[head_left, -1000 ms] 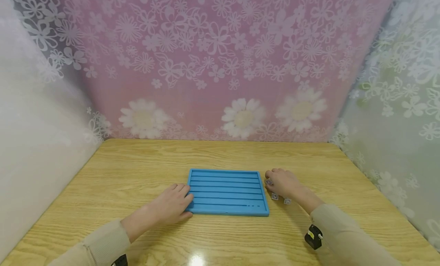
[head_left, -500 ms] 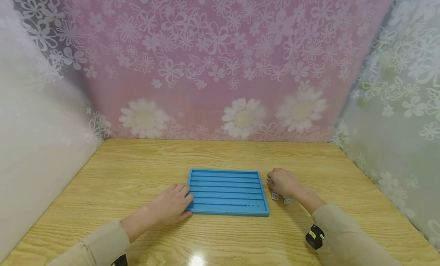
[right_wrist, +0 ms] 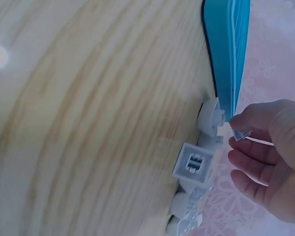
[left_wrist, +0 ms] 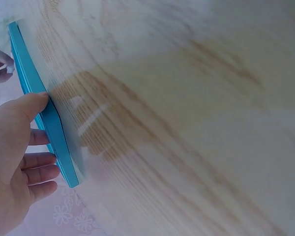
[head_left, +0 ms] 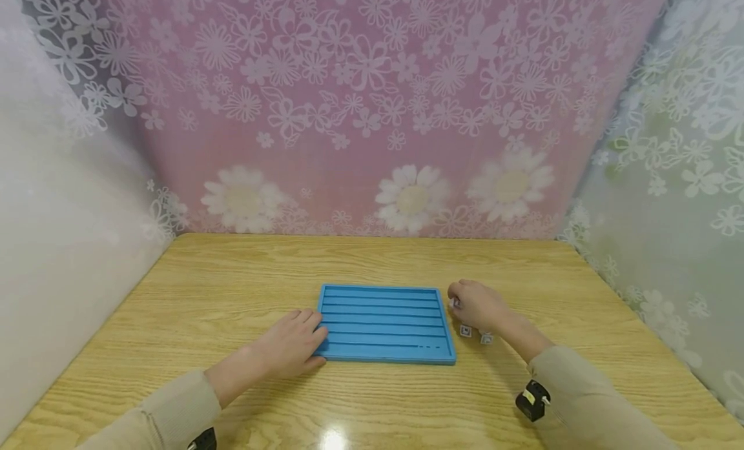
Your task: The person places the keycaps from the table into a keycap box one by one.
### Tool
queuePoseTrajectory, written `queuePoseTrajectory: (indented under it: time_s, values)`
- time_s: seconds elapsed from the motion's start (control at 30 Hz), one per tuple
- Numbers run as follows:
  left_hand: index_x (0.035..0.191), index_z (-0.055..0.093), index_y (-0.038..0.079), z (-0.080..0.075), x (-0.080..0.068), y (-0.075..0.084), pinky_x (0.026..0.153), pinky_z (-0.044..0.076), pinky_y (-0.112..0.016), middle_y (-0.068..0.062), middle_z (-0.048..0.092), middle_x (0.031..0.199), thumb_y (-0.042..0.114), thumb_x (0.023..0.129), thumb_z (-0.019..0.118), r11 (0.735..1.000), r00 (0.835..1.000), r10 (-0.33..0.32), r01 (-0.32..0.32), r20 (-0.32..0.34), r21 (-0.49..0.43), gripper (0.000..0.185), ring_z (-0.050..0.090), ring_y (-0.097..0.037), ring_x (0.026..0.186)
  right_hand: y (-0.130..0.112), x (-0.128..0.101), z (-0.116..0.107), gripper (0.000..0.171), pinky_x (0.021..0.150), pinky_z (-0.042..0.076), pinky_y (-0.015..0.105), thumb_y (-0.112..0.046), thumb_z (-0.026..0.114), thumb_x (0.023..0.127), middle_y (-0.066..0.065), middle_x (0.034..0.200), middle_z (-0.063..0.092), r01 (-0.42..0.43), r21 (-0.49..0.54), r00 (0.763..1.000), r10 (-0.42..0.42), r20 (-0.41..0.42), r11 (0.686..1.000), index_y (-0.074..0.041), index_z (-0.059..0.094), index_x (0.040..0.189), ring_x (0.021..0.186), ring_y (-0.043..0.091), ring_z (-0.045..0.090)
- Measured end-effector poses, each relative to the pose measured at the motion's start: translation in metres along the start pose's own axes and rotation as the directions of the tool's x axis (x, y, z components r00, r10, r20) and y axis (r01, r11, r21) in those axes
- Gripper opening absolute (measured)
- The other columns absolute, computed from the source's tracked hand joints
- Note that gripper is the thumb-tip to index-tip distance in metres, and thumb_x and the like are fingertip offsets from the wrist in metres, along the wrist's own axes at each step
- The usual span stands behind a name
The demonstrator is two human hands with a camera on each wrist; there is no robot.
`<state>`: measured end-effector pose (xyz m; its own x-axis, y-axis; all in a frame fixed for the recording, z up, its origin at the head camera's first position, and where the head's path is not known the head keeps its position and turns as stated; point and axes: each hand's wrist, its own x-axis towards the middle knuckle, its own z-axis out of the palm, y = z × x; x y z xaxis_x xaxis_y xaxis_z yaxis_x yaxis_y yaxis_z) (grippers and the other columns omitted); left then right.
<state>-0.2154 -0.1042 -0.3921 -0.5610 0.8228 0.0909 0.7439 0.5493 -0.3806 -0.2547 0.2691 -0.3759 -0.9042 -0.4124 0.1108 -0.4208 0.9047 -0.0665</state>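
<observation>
A blue ridged tray [head_left: 386, 359] lies on the table in the head view. My left hand [head_left: 290, 343] holds its near left corner, thumb low by the front and fingers over the left edge. Just past the tray's right side, my right hand [head_left: 479, 306] pinches a small pale keycap [right_wrist: 241, 134] between thumb and index finger. The other right fingers are loosely curled. Below that hand, several loose keycaps [right_wrist: 194, 163] lie on the table; one shows its hollow underside with a stem socket. The right hand hides part of this group in the head view.
The wood-grain table [head_left: 372, 259] runs back to a pink flowered curtain [head_left: 349, 114]. Pale sheeting [head_left: 70, 211] hangs at the left and a flowered sheet [head_left: 686, 198] at the right. A black wrist camera [head_left: 531, 400] sits under the right sleeve.
My right hand shifts slightly right, then back left and a little farther away, with the keycap still pinched. The left hand and tray stay in place.
</observation>
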Motion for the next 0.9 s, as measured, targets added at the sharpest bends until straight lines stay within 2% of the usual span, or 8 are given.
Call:
queuePoseTrajectory:
  time_s: [0.27,0.5,0.67,0.9]
  values:
    - [0.101,0.059,0.008,-0.001,0.0,0.0,0.084,0.045,-0.035,-0.008,0.052,0.1,0.051,0.087,0.056,1.0,1.0,0.005,-0.005,-0.003,0.003,0.045,0.05,-0.022,0.094,-0.014,0.001,-0.008,0.016,0.059,0.045,0.029,-0.012,0.066,0.083,0.002,0.089,0.054,0.008,0.016,1.0,-0.008,-0.025,1.0,-0.011,0.064,0.099,0.076,0.015,0.051]
    - [0.1,0.058,0.008,0.0,0.0,0.0,0.083,0.045,-0.035,-0.007,0.052,0.099,0.051,0.087,0.056,1.0,1.0,0.005,-0.005,-0.004,-0.004,0.045,0.049,-0.022,0.093,-0.022,0.008,-0.009,0.016,0.064,0.047,0.032,-0.01,0.065,0.082,0.001,0.087,0.056,0.026,0.023,0.999,-0.025,-0.036,0.999,-0.008,0.062,0.098,0.078,0.016,0.054]
    - [0.1,0.058,0.008,-0.001,0.001,-0.001,0.084,0.045,-0.035,-0.007,0.052,0.099,0.05,0.087,0.056,1.0,1.0,0.004,-0.004,-0.004,-0.019,0.044,0.049,-0.022,0.093,-0.027,0.012,-0.006,0.016,0.065,0.046,0.032,-0.011,0.064,0.084,0.001,0.088,0.057,0.008,0.075,0.999,-0.006,-0.033,0.997,-0.007,0.06,0.099,0.078,0.016,0.052]
    - [0.098,0.058,0.009,-0.001,0.0,-0.001,0.084,0.045,-0.035,-0.007,0.051,0.098,0.05,0.086,0.057,1.0,1.0,0.006,-0.006,-0.01,-0.019,0.043,0.049,-0.021,0.092,-0.038,0.019,-0.004,0.024,0.069,0.047,0.034,-0.011,0.065,0.085,0.003,0.091,0.058,0.089,0.132,0.995,-0.083,-0.053,0.987,-0.002,0.061,0.106,0.081,0.017,0.054]
